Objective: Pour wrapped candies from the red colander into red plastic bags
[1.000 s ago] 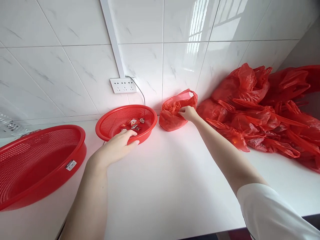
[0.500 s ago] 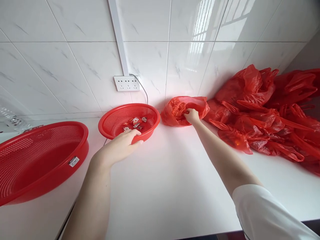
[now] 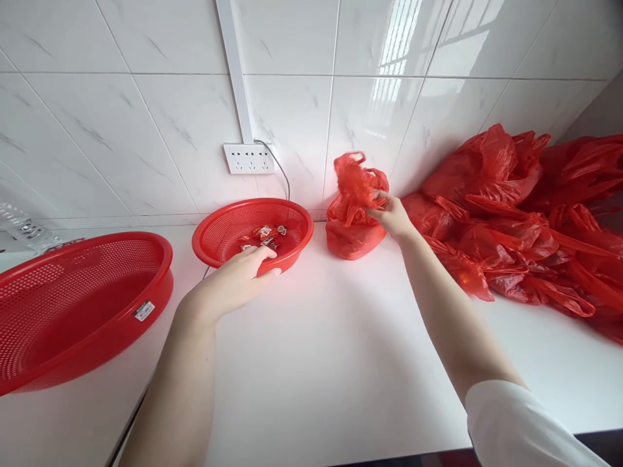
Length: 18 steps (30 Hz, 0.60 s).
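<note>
My left hand [image 3: 243,277] grips the near rim of a small round red plastic basket [image 3: 209,235], thumb outside and fingers over the edge. Several small wrapped pieces [image 3: 265,232] lie on the basket's floor, partly behind my fingers. To the right, my right hand [image 3: 392,215] is closed on the crumpled upper part of a red plastic bag [image 3: 354,239]. The bag stands against the wall with its loose plastic bunched upward. What it contains is hidden.
A larger red basket [image 3: 92,353] with a white label is at the left. Several knotted red bags [image 3: 516,227] are heaped at the right. A socket panel [image 3: 249,159] with a thin cable is on the tiled wall. A clear plastic bottle [image 3: 24,228] lies at the far left.
The red bag's wide mouth has gathered upward into a taller, crumpled shape. My right hand has shifted slightly right with the plastic. My left hand keeps its place on the basket rim.
</note>
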Tool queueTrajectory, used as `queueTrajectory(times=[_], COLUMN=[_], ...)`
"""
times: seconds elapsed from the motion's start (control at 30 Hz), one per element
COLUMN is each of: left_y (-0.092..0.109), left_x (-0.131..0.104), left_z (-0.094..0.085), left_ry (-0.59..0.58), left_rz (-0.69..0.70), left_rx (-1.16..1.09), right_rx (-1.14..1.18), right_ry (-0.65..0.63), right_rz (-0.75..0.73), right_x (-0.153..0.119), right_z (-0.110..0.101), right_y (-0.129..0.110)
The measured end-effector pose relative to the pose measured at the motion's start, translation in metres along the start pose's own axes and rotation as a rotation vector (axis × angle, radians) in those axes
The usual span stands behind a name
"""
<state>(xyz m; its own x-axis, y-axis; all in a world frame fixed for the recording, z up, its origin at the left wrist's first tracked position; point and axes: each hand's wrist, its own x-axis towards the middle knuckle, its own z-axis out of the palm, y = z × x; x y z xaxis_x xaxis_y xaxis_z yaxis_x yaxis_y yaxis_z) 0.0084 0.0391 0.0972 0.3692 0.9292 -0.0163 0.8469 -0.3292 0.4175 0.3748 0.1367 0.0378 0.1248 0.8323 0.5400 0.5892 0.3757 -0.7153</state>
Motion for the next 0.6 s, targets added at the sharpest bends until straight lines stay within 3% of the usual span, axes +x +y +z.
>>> queueTrajectory(times=[0.07,0.17,0.23,0.33,0.43,0.53,0.6], left_y=[0.002,0.005,0.006,0.010,0.019,0.033,0.043], left_x=[-0.001,-0.001,-0.001,0.001,0.001,-0.001,-0.004], left_z=[0.000,0.000,0.001,0.004,0.007,0.011,0.014], left_ry=[0.000,-0.015,-0.028,-0.014,0.125,0.321,0.376], left_rz=[0.008,0.027,0.042,0.054,0.078,0.130,0.158], left_rx=[-0.012,-0.025,-0.028,-0.037,-0.128,-0.266,-0.329], right_rx=[0.085,0.210,0.289,0.272,0.141,0.122,0.157], right_ry=[-0.139,-0.167,-0.058,0.210,0.398,0.405,0.379], right_rz=[-0.023,0.016,0.050,0.044,-0.051,-0.127,-0.151], right_x=[-0.014,-0.029,-0.033,-0.034,-0.041,-0.058,-0.073], right_z=[-0.006,-0.010,-0.011,-0.011,-0.014,-0.015,-0.011], right_y=[-0.008,-0.016,-0.019,-0.028,-0.048,-0.078,-0.100])
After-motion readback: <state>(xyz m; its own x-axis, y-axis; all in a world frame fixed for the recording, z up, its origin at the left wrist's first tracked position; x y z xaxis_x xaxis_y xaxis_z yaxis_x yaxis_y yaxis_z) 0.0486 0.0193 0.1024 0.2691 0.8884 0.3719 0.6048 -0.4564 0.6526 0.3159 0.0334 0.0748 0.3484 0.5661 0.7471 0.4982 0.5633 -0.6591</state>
